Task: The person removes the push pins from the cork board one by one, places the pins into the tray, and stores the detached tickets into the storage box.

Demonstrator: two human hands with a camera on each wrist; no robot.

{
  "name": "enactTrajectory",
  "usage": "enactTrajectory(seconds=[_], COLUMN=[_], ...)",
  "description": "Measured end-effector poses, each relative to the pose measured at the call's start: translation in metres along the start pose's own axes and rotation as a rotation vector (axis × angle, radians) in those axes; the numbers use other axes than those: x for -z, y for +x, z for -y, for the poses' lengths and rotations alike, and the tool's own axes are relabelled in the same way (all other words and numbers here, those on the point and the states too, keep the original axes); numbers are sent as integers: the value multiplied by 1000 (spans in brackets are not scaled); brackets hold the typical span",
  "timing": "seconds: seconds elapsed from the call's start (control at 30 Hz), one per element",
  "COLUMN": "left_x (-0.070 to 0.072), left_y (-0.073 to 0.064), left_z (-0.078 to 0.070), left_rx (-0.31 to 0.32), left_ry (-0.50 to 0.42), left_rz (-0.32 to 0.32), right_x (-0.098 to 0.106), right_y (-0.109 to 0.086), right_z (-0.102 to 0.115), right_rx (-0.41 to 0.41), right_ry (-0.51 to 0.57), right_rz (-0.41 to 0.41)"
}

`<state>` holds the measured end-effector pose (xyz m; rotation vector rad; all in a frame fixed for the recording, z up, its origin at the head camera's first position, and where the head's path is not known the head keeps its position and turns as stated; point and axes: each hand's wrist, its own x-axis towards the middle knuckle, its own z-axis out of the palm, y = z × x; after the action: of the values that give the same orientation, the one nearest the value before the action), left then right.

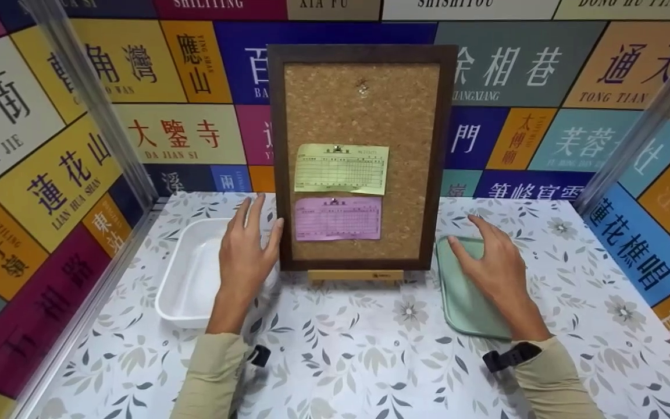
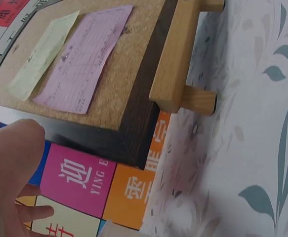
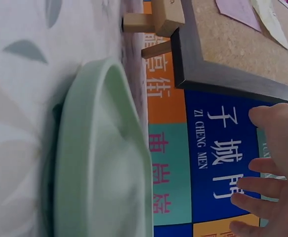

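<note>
A cork board (image 1: pixel 410 145) in a dark wooden frame stands upright on a small wooden easel (image 1: pixel 355 275). Two paper slips are fixed to it, a yellow slip (image 1: pixel 341 174) above a purple slip (image 1: pixel 338 220), each with a small clip or pin at its top. My left hand (image 1: pixel 248 247) is held beside the board's left edge, fingers extended; whether the thumb touches the frame I cannot tell. Over the green tray (image 1: pixel 457 302) hovers my right hand (image 1: pixel 495 265), its fingers spread and nothing in them. In the right wrist view that hand (image 3: pixel 277 173) is apart from the frame.
A white rectangular tray (image 1: pixel 175 291) lies left of the board, partly behind the left hand. One small shiny thing (image 1: pixel 362 87) sits high on the cork. Colourful sign-patterned walls (image 1: pixel 178 134) enclose the back and sides of the floral-covered table (image 1: pixel 358 361).
</note>
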<state>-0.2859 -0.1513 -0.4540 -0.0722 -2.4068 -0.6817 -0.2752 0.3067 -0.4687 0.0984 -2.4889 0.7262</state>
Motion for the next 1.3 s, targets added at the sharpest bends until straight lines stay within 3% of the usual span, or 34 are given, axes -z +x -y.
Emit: enactTrajectory(seconds=[0.2,0.5,0.8,1.1,1.3], left_x=[-1,2,2,-3,-4], left_y=[4,13,20,22,24], left_z=[-14,-33,-48,-49,-46], left_rx=[-33,-136,-129,-160,-166], left_ry=[-32,-119,-160,-164,-152], left_rz=[1,-143,-159,-187,-169], right_x=[5,9,4,-4,-13], right_y=[4,11,18,25,25], right_z=[15,50,89,132,150], right_rx=[38,113,152,207,231], right_ry=[72,180,253,353,418], right_rz=[-64,-137,-129,-115,-93])
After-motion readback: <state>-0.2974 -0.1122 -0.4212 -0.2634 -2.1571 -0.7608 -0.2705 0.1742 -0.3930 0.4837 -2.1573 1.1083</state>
